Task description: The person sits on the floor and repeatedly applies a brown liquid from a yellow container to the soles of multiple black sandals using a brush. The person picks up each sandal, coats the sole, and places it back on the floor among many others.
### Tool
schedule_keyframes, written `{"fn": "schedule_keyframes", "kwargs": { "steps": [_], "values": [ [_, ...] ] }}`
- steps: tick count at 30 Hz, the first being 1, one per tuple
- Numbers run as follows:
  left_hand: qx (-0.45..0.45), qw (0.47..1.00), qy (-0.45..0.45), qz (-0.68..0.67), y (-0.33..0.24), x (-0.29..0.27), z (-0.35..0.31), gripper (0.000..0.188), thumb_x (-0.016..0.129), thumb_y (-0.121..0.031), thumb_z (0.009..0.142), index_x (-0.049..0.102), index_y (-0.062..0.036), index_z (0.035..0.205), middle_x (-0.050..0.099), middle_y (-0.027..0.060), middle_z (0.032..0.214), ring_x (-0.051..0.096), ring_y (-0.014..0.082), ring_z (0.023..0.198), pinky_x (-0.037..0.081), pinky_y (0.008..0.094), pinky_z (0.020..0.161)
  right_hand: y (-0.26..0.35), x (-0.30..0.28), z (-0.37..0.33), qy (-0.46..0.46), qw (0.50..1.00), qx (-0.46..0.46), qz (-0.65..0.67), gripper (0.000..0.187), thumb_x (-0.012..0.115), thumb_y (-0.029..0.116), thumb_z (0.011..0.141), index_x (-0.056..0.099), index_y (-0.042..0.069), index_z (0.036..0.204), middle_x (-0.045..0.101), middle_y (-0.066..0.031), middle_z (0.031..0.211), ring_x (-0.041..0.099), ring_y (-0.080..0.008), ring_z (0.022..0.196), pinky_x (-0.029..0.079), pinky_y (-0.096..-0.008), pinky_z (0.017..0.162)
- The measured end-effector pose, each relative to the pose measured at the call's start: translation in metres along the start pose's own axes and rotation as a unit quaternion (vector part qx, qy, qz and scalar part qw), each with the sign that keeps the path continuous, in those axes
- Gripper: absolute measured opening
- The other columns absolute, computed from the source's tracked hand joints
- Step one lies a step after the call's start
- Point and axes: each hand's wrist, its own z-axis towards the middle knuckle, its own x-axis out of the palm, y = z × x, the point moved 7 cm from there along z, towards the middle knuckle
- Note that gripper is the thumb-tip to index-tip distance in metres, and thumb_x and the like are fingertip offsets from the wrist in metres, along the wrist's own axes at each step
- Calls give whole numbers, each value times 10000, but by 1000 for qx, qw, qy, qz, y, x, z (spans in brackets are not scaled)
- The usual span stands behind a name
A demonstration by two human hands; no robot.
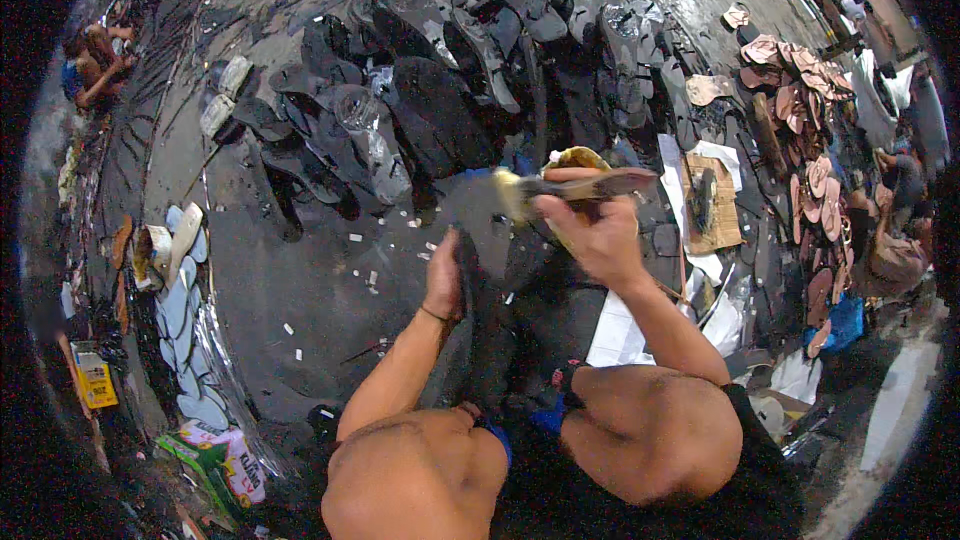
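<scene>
Right grip: right hand [598, 238] clenched round the handle of a brush [560, 185], held up over the lap, bristles pointing to the person's left.
Left grip: left hand [444, 278] clasped on the upper edge of a black sole [478, 330], thumb side toward the brush.
Sole: upright and slightly tilted between the knees, lower end near the lap, just left of a second dark piece below the right hand.
Brush: yellowish bristle end, dark handle; above the sole and apart from it.
Glue tin [572, 158]: yellowish rim just behind the brush, partly hidden by it; contents cannot be told.
Floor [300, 290]: dark, wet-looking, dotted with small white scraps.
Black pile [440, 80]: many dark soles and straps heaped beyond the hands, some in clear bags.
Tan soles [800, 100]: spread in a band to the right, well apart from the hands.
Pale soles [185, 340]: a curved row at the left, near a yellow box [95, 378].
Cardboard [712, 202]: flat piece right of the brush with a dark item on it.
Other person [95, 60]: seated far left, hands not clear.
</scene>
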Motion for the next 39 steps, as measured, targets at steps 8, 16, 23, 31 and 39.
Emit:
{"fn": "schedule_keyframes", "kwargs": {
  "steps": [8, 16, 23, 31, 39],
  "values": [
    [149, 970, 165, -96, -54, -6, -17, 421, 379, -276, 1049, 562, 6, 1302, 657, 140, 1191, 653, 268, 1073, 542, 409, 935, 31, 67, 11, 142, 989, -19, -22, 208, 749, 147, 887, 694, 36, 1055, 733, -100, 964, 702, -196, 909, 533, -330, 803],
    [170, 985, 14, -21, -55, -2, -29, 433, 440, -330, 1032, 574, -21, 1305, 667, 82, 1161, 663, 213, 1021, 545, 358, 889, 54, 71, 3, 104, 987, -125, -4, 160, 730, 149, 902, 695, 36, 1010, 724, -103, 938, 689, -216, 929, 517, -346, 847],
    [259, 955, -93, 111, -76, -36, -37, 466, 484, -472, 1041, 645, -43, 1129, 690, 38, 976, 666, 148, 789, 563, 308, 720, 15, 97, -2, 225, 953, 177, 103, 295, 647, 252, 984, 662, -1, 1136, 681, -25, 983, 603, -107, 804, 469, -256, 738],
    [-12, 990, 30, -139, -12, -29, -103, 722, 364, -604, 1022, 411, -57, 1491, 536, 144, 1434, 566, 277, 1268, 448, 434, 1088, -5, 73, 17, 103, 957, 202, 179, 278, 651, 214, 978, 664, 9, 1164, 684, -14, 978, 564, -72, 798, 439, -235, 719],
    [183, 975, 6, -126, -109, -4, -37, 690, 568, -702, 886, 633, -73, 1161, 692, 76, 1006, 681, 216, 890, 574, 356, 773, 37, 92, 17, 130, 988, -7, -84, 189, 736, 172, 895, 707, 25, 1010, 720, -110, 915, 688, -194, 883, 514, -308, 810]
  ]
}}
